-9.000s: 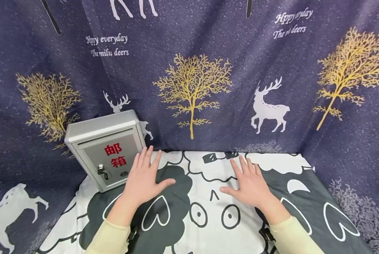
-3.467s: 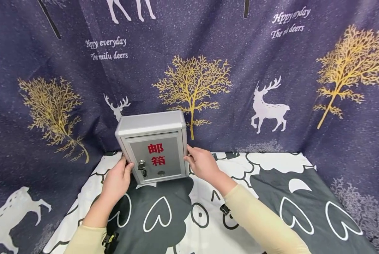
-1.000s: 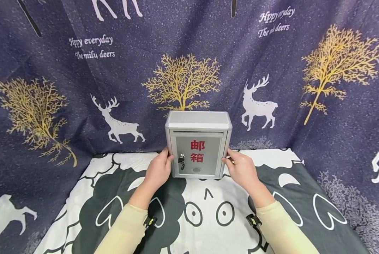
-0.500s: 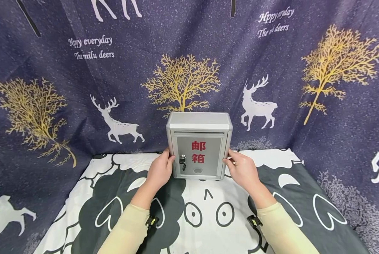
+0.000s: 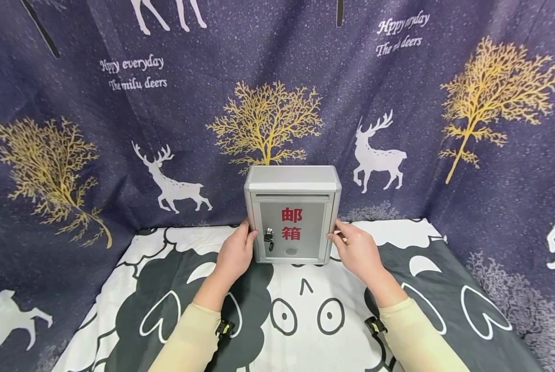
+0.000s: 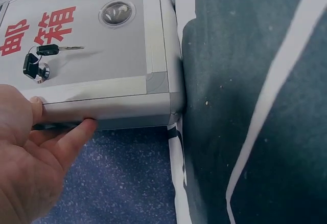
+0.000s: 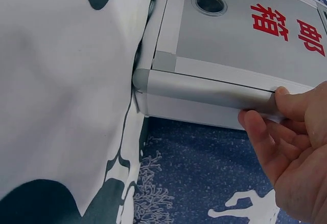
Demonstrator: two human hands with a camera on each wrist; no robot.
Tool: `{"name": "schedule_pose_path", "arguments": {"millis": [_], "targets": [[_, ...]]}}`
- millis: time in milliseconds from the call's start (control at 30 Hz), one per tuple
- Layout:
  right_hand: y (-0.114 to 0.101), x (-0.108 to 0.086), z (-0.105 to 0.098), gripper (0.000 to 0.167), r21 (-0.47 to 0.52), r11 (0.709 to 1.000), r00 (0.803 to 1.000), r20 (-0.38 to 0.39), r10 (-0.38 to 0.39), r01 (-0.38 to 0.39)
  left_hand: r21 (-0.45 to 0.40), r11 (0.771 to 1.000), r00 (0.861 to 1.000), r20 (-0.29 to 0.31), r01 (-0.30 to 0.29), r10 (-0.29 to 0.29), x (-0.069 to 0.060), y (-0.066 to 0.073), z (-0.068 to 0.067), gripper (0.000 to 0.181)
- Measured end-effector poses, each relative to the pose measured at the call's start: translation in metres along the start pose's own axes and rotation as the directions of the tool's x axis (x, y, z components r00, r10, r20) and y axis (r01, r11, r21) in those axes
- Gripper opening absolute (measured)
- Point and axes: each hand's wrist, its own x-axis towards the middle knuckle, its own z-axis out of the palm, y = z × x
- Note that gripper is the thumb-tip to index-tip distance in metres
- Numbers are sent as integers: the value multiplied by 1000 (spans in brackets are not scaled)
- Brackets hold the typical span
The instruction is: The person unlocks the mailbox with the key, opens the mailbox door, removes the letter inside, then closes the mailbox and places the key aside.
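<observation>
A silver-grey metal mailbox [image 5: 312,227] with two red characters on its door stands upright at the back middle of the covered table. My left hand [image 5: 234,253] grips its left side, thumb on the front edge and fingers along the side wall. On the opposite side my right hand [image 5: 358,250] holds it the same way. The door's lock [image 5: 268,235] carries keys [image 6: 48,50], which hang clear in the left wrist view. A round window [image 7: 209,4] sits low in the door, and a slot [image 5: 292,197] runs across its top. The mailbox's back is hidden.
The tablecloth [image 5: 305,341] has a black-and-white cartoon print. Behind and beside it hangs a dark blue curtain [image 5: 277,51] with deer and golden trees. The mailbox stands close to the curtain's foot.
The mailbox has gone from the left back corner to the middle and now faces straight forward. Both hands, earlier spread apart over the table, hold its sides. In the last second it barely shifted.
</observation>
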Motion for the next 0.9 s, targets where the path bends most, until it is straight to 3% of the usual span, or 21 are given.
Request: {"name": "schedule_pose_path", "arguments": {"millis": [367,567,700,900], "targets": [[0,-1,0,39,-47,999,999,-15,-29,28,11,1000,1000,1,-2,2,-1,2,-3,50],[-3,-2,-1,43,-23,999,990,-131,-42,40,7,1000,1000,20,2,-2,-2,3,-2,53],[-6,-3,0,45,-43,996,966,-247,-83,75,6,1000,1000,27,9,-9,-1,2,-2,52],[-12,-6,3,38,-139,976,907,-366,-210,169,-6,1000,1000,13,-2,2,0,-1,-1,50]]}}
